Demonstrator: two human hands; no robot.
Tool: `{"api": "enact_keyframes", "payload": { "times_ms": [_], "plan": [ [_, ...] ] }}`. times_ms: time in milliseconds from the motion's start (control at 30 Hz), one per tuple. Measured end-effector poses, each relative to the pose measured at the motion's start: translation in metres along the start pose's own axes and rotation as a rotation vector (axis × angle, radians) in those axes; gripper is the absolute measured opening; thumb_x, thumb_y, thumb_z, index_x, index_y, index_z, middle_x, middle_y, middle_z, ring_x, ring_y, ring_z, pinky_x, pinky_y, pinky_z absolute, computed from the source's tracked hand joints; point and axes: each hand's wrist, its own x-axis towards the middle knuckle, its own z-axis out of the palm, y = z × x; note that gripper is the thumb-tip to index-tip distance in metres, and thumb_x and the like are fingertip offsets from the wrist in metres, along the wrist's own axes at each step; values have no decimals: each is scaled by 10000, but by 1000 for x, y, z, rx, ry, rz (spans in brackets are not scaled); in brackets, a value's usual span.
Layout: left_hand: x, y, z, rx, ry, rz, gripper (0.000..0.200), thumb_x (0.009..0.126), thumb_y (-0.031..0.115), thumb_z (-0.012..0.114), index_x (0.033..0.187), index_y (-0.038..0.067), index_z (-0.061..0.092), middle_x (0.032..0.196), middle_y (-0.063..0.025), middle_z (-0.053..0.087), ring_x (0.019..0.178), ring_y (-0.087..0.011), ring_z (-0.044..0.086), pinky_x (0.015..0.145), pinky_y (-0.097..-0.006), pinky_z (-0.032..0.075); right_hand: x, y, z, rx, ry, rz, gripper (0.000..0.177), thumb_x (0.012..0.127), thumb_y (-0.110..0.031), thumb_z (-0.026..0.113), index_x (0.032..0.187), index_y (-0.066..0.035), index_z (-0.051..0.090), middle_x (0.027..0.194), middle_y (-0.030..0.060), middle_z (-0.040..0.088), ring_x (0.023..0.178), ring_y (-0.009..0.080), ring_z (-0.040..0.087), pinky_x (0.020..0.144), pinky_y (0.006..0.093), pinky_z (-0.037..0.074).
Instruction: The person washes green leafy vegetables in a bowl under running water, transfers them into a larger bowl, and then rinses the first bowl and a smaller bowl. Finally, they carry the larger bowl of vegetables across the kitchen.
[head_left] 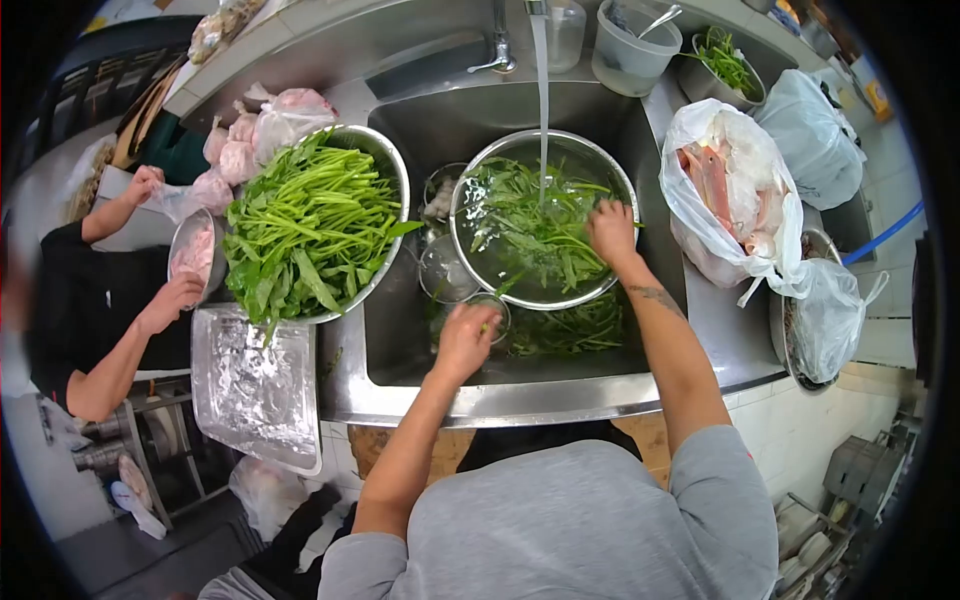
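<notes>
Here, right hand [612,232] clutching greens [528,242] in steel bowl [456,232], left hand [465,340] by small bowl [498,303], grip unclear.

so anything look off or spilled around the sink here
Loose greens lie on the sink floor, outside the steel bowl under the tap. The heaped bowl on the left overhangs the sink edge, with leaves drooping over its rim.
</notes>
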Motion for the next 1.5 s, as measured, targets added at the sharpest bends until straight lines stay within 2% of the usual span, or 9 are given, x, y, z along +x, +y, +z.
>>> {"api": "enact_keyframes", "payload": {
  "times_ms": [67, 133, 367, 567, 600, 767, 967, 1267, 1500],
  "plan": [
    [3, -6, -4, 81, -23, -15, 115, 852, 148, 564, 880, 57, 629, 831, -75, 622, 806, -275, 539, 712, -392, 408, 1, -3, -54, 75, 329, -182, 220, 726, -126, 619, 941, -79, 613, 990, 72, 577, 1035, 276, 482, 896, 422, 361],
    [9, -7, -8, 120, -36, -13, 134, 867, 166, 549, 877, 60, 631, 833, -69, 625, 797, -269, 541, 708, -390, 398, 1, -6, -107, 175, 409, -270, 155, 723, -126, 624, 868, -83, 593, 926, 68, 582, 987, 278, 499, 856, 415, 378],
    [44, 19, -5, -128, -42, -42, 192, 856, 193, 564, 865, 3, 586, 774, -163, 575, 755, -362, 552, 671, -417, 431, -12, -4, -186, 440, 366, -189, 105, 767, -85, 602, 843, -31, 553, 789, 118, 548, 809, 311, 506, 740, 382, 391],
    [71, 43, -8, -82, -39, 111, 297, 841, 190, 590, 1135, 149, 586, 925, -165, 540, 741, -316, 569, 673, -380, 444, -24, -10, -199, 525, 488, -128, 81, 778, -78, 598, 806, -16, 553, 767, 117, 554, 748, 274, 527, 700, 367, 392],
    [76, 53, -3, -66, -194, 82, 410, 844, 193, 575, 1247, 244, 518, 954, -155, 508, 776, -324, 574, 704, -395, 456, -26, -14, -203, 536, 487, -141, 87, 777, -83, 602, 802, -15, 553, 760, 116, 556, 739, 268, 529, 696, 361, 393],
    [90, 11, 74, 302, -432, 0, 346, 830, 266, 580, 1135, 102, 566, 1087, -164, 534, 944, -355, 573, 809, -445, 465, -26, -19, -211, 561, 537, -155, 113, 771, -105, 620, 779, -7, 564, 724, 116, 573, 670, 255, 532, 652, 349, 413],
    [69, -19, 70, 332, -662, -137, 301, 805, 262, 606, 992, 27, 622, 1012, -190, 596, 965, -362, 571, 811, -441, 465, -22, 0, -178, 648, 375, 63, 149, 787, -133, 613, 823, 8, 583, 739, 149, 593, 642, 257, 566, 609, 357, 445],
    [93, -14, 6, 34, -49, -159, 179, 779, 101, 591, 936, 22, 622, 929, -243, 595, 891, -401, 567, 788, -448, 454, 7, 8, -133, 807, 233, 177, 250, 795, -249, 606, 872, -11, 600, 707, 153, 622, 672, 242, 603, 633, 335, 449],
    [158, -6, 5, 53, 270, 26, 278, 771, 112, 618, 1044, 80, 570, 984, -154, 575, 856, -370, 570, 768, -426, 464, 11, 4, -133, 891, 208, 186, 254, 799, -251, 605, 837, 0, 593, 685, 104, 600, 651, 184, 554, 629, 311, 430]
  ]
}}
